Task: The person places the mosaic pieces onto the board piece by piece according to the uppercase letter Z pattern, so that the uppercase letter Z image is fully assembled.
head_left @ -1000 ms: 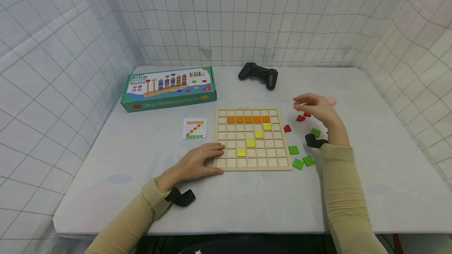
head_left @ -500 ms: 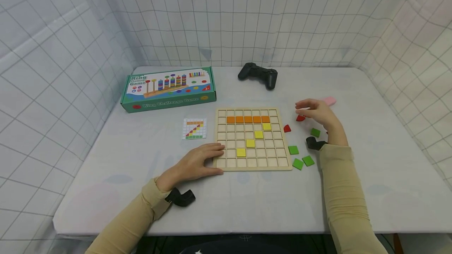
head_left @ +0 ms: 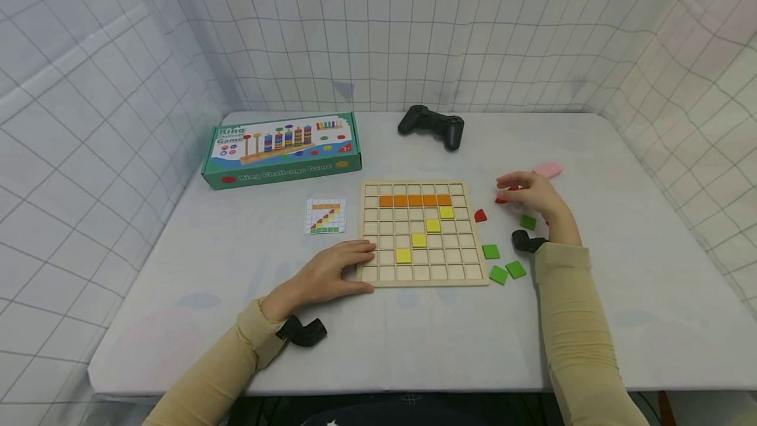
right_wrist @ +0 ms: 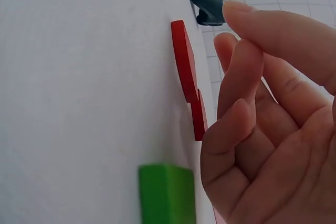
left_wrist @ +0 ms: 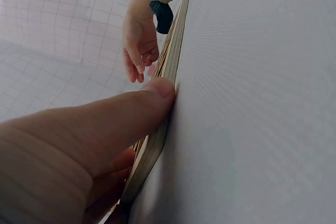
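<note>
A wooden grid board (head_left: 384, 279) lies mid-table, with several orange tiles (head_left: 415, 200) in a row and several yellow tiles (head_left: 418, 240) on a diagonal. My left hand (head_left: 324, 273) rests at the board's near left corner, its fingertips over the left side. In the left wrist view the thumb (left_wrist: 123, 116) presses the front edge. Right of the board, my right hand (head_left: 535, 196) hovers with bent fingers, nothing between them, close over two red pieces (right_wrist: 184, 61). A third red piece (head_left: 480, 215) lies by the board, and several green tiles (head_left: 491, 252) lie nearer me.
Left of the board lies a small pattern card (head_left: 325, 216). A green Ring Challenge Game box (head_left: 282, 150) stands behind it. A black game controller (head_left: 433, 125) sits at the back, and a pink object (head_left: 547, 170) lies beyond my right hand.
My right hand has moved slightly down and to the right, toward the red pieces, uncovering more of the pink object. The left hand and the board stay put.
</note>
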Motion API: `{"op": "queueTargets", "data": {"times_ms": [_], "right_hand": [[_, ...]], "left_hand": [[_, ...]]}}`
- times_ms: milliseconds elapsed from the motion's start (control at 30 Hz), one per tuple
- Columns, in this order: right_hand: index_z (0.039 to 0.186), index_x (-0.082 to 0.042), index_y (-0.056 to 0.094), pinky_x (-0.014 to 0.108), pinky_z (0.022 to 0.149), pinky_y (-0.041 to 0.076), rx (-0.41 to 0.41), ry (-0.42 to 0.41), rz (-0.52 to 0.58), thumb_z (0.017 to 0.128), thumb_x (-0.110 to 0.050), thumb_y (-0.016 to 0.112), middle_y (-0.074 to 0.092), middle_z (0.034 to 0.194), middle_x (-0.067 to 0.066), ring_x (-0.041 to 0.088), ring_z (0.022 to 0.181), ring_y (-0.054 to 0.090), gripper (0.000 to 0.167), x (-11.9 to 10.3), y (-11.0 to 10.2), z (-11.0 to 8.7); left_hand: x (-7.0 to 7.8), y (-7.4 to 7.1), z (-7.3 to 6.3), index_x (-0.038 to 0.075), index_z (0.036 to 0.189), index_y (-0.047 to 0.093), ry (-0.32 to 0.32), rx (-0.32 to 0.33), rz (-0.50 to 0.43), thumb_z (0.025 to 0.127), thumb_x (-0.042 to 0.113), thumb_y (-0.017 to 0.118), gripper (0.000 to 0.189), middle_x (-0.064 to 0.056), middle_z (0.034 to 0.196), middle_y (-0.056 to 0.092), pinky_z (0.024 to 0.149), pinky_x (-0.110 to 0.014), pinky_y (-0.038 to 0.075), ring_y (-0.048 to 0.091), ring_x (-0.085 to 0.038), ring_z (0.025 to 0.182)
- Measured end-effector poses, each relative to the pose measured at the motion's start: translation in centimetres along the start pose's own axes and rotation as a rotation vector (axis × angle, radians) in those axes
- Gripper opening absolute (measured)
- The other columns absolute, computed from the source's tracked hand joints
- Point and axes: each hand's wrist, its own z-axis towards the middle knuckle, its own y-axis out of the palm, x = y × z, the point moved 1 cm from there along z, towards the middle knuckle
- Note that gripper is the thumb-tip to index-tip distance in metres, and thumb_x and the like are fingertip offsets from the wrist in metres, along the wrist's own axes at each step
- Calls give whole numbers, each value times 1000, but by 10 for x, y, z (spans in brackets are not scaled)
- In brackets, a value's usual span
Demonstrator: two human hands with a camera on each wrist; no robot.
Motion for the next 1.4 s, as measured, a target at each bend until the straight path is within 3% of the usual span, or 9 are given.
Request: {"op": "queueTargets", "data": {"times_ms": [233,767,1000,1400], "right_hand": [[125,-4,57,30,78,45,-6,-1,-19,85,-26,70,54,122,16,24,97,47,48,3,0,1],[125,-5,57,32,80,44,-2,51,-65,84,-23,71,54,120,17,27,100,46,47,4,3,-1],[123,-5,59,30,75,44,-3,50,-114,86,-17,69,55,116,17,28,95,47,41,3,5,1],[111,0,62,28,66,44,-33,-5,-203,83,-13,71,58,96,14,25,82,49,32,-5,3,-1]], "left_hand": [[0,-1,0,1,127,59,-2,-3,-1,81,39,73,61,-7,138,49,110,-38,32,39,-24,132],[-1,0,-1,1,127,58,-2,1,2,81,39,73,62,-6,139,49,111,-36,31,39,-23,132],[-1,0,0,1,127,58,-1,0,0,81,40,72,62,-6,138,49,111,-37,31,39,-23,132],[0,0,0,2,127,59,-5,-5,-1,81,40,73,62,-6,139,49,111,-35,31,39,-22,132]]}}
